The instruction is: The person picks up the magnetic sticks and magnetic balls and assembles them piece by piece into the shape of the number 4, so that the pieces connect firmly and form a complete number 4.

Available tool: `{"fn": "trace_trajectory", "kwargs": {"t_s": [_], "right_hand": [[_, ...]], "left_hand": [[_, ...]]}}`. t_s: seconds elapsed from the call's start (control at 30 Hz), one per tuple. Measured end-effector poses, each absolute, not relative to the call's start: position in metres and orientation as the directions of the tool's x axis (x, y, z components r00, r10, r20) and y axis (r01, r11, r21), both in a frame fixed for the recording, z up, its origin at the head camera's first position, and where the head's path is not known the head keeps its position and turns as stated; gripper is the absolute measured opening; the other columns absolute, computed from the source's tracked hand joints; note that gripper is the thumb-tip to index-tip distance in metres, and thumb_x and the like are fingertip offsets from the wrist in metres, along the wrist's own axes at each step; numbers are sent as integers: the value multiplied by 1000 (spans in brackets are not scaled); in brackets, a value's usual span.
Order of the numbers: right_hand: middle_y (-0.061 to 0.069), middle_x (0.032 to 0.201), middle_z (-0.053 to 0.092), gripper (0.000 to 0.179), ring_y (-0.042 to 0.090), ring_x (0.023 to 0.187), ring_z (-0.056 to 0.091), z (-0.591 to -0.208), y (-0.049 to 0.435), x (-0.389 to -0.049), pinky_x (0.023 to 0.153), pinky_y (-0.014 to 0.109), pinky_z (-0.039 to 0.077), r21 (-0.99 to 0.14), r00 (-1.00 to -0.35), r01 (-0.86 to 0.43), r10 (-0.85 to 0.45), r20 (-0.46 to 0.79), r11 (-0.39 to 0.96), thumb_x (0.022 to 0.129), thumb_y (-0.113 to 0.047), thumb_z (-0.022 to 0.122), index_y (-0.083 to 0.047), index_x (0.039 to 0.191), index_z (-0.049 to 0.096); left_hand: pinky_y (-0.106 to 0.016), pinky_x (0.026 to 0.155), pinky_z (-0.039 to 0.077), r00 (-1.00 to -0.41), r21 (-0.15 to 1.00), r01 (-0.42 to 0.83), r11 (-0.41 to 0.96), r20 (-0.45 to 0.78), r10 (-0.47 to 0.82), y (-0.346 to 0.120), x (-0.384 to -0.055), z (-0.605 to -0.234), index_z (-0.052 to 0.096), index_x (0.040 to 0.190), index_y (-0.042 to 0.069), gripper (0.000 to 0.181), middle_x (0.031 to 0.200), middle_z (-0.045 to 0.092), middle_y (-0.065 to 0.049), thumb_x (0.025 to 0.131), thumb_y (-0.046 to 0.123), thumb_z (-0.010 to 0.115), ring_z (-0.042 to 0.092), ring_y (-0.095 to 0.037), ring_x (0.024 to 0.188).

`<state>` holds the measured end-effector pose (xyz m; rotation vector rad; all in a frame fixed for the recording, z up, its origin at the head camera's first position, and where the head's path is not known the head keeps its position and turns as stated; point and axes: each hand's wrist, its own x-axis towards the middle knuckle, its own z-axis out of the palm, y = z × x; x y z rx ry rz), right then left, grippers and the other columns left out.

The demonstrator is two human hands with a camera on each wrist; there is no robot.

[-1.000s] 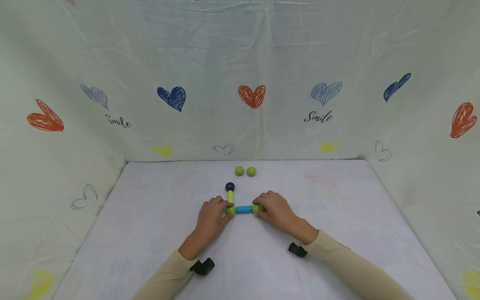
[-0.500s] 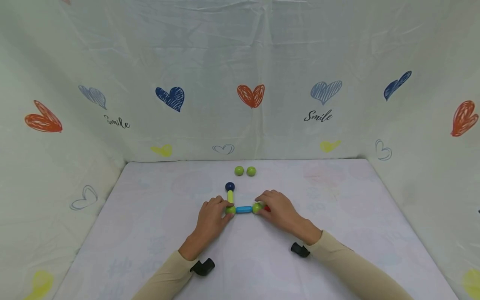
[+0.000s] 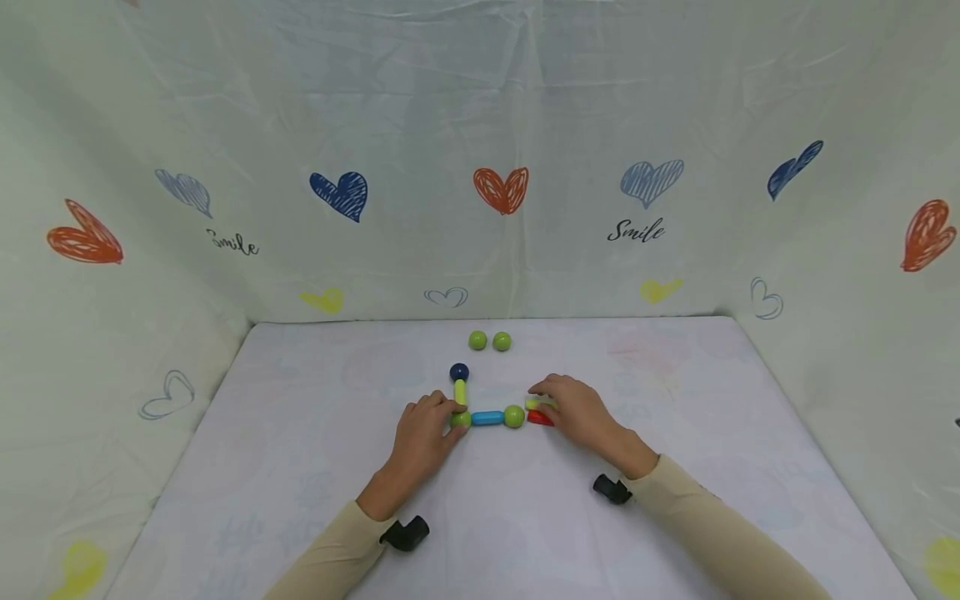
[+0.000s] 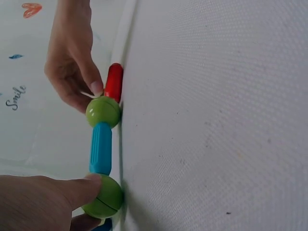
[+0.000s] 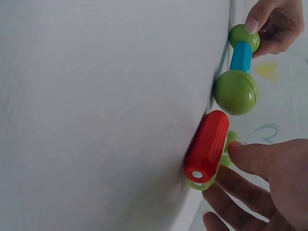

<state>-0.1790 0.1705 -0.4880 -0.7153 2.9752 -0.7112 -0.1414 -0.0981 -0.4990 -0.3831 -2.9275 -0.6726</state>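
My left hand pinches a green ball between thumb and fingers. A light-blue rod joins it to a second green ball on the right. From the pinched ball a yellow-green rod runs back to a dark-blue ball. My right hand is just right of the second green ball, thumb and fingers apart. Its fingers are right at another yellow-green rod, which lies alongside a red rod. The hand hides part of both rods in the head view.
Two loose green balls lie side by side near the table's back edge. A white cloth covers the table. Behind and beside it hang pale sheets printed with hearts.
My right hand has let go of the second green ball and moved right and slightly back. The red rod and the yellow-green rod beside it have come into view. My left hand stays put.
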Motion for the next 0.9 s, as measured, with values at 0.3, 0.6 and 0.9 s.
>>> {"fn": "trace_trajectory", "kwargs": {"t_s": [0.3, 0.6, 0.9], "right_hand": [[4, 104, 74, 25, 22, 99, 72, -493, 174, -181, 87, 42, 60, -443, -902, -408, -426, 63, 798, 92, 1, 79, -5, 116, 79], [2, 102, 74, 23, 18, 94, 70, -497, 180, -180, 83, 39, 60, -442, -903, -410, -425, 70, 798, 92, 1, 79, -5, 114, 80], [3, 102, 74, 25, 20, 94, 70, -501, 187, -173, 82, 39, 60, -412, -890, -448, -437, 126, 793, 90, 3, 79, -5, 113, 79]], "left_hand": [[-33, 77, 43, -963, 417, 264, 870, 161, 214, -97, -142, -499, 81, 116, 12, 30, 93, 63, 1, 88, 19, 88, 54, -14, 83], [-32, 76, 43, -964, 419, 262, 870, 161, 213, -97, -142, -499, 81, 115, 12, 29, 93, 63, 1, 88, 19, 88, 54, -13, 83], [-33, 77, 44, -964, 419, 261, 870, 162, 211, -98, -143, -502, 81, 115, 13, 30, 94, 63, 1, 87, 19, 89, 56, -14, 84]]}}
